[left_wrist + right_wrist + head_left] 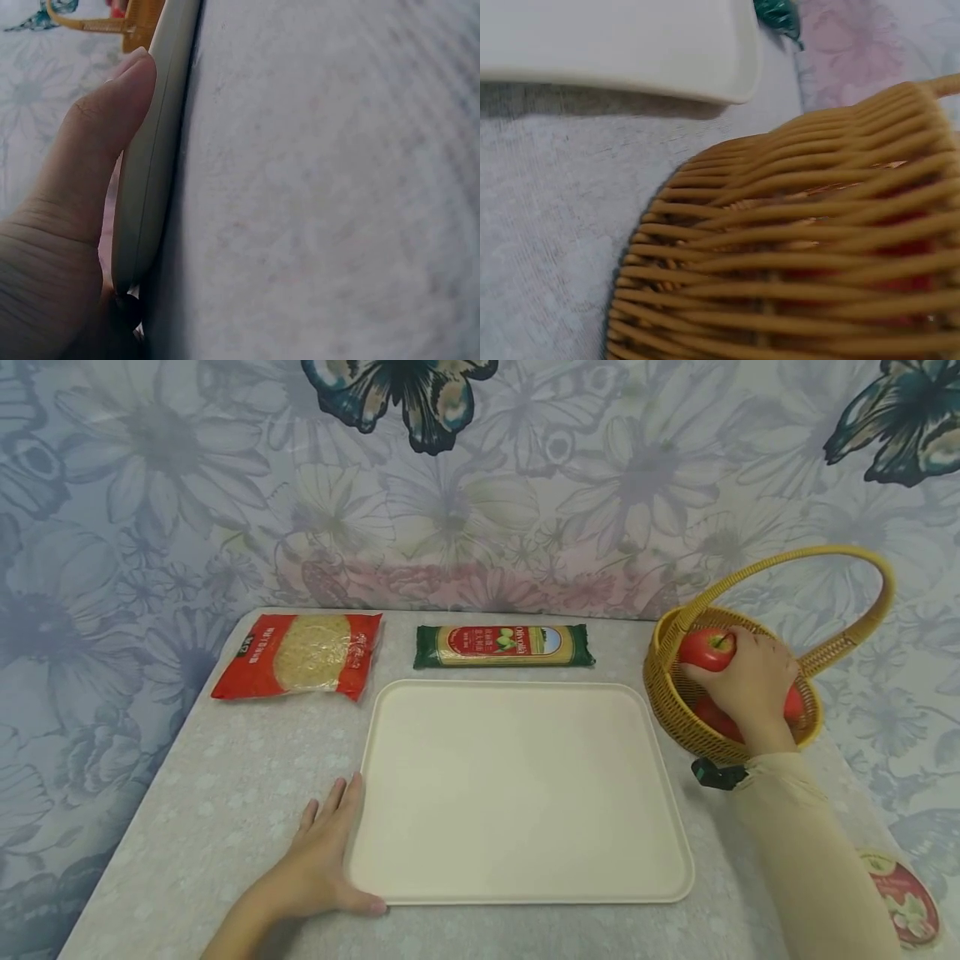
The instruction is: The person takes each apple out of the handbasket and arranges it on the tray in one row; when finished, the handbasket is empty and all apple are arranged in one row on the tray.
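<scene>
My right hand (pixel 757 681) reaches into a yellow wicker basket (pixel 667 710) with a tall handle. Thumb and fingers grip a red apple (pixel 701 648) near the rim; more red fruit (pixel 716 718) lies below, partly covered by the hand. The right wrist view shows mostly the basket's woven side (pixel 780 262), and the hand is out of sight there. My left hand (pixel 318 860) is at the near left corner of a cream tray (pixel 525 793). Its fingers lie straight along the left edge, and its thumb (pixel 112 112) touches the front edge.
Behind the tray lies a green and gold packet (pixel 504 646). A red bag with a clear window of pale yellow contents (pixel 315 652) is at the back left. An oval red label (pixel 903 897) shows at the right, partly behind the sleeve. Flowered wall covering rises behind the table.
</scene>
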Tool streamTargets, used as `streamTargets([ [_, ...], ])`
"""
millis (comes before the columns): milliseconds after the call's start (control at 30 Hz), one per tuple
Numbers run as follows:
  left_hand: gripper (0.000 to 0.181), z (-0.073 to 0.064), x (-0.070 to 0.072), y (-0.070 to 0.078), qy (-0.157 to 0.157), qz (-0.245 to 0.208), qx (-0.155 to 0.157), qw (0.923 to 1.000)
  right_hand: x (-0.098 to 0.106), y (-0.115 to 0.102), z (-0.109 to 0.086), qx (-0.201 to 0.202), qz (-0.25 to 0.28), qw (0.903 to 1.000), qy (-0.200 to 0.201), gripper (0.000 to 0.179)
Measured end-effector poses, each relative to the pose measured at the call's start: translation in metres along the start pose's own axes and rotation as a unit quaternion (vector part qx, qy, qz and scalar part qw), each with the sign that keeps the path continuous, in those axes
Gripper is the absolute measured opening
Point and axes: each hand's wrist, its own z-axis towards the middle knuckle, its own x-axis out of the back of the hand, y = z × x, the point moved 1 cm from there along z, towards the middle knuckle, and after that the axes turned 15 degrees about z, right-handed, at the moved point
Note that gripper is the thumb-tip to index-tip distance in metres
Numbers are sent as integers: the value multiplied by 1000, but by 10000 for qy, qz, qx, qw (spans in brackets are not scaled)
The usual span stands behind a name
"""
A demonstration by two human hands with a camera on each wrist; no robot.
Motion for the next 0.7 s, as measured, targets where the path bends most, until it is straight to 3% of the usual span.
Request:
streamTargets([
  [167, 157, -1, -2, 0, -23, 50, -14, 10000, 15, -13, -16, -306, 676, 9969, 246, 100],
  [333, 158, -2, -3, -1, -9, 20, -7, 10000, 30, -30, -37, -492, 1432, 9876, 424, 102],
  [533, 157, -2, -4, -2, -17, 63, 33, 10000, 38, -57, -63, -53, 1759, 9830, 527, 94],
  [700, 158, -2, -4, -2, 0, 64, 52, 10000, 31, -85, -82, 524, 2146, 9740, 500, 89],
])
